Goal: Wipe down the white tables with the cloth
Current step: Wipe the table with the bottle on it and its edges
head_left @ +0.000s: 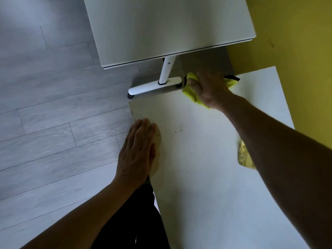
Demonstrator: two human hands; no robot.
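Right hand (209, 88) at the far edge of the near white table (206, 159), close to its far left corner, pressing down on a yellow cloth (191, 92); fingers bent over the table's edge with the cloth bunched beneath them, thumb laid across the cloth's left fold. Cloth spread partly under the palm, one end poking out to the right along the far edge, with a dark strip at that end. Left hand (139, 151) flat on the left edge of the same table, fingers straight and together, holding nothing, fingertips pointing toward the far left corner. A few small dark specks (177, 130) on the tabletop between the two hands. Part of a yellowish, crinkled object (243, 155) showing from under the right forearm, toward the right edge; what it is cannot be told. Second white table (161, 27) beyond, apart from the near one, its white leg and foot (156, 85) on the grey plank floor (53, 105) just beside the near table's far edge. Yellow wall (296, 42) along the right.
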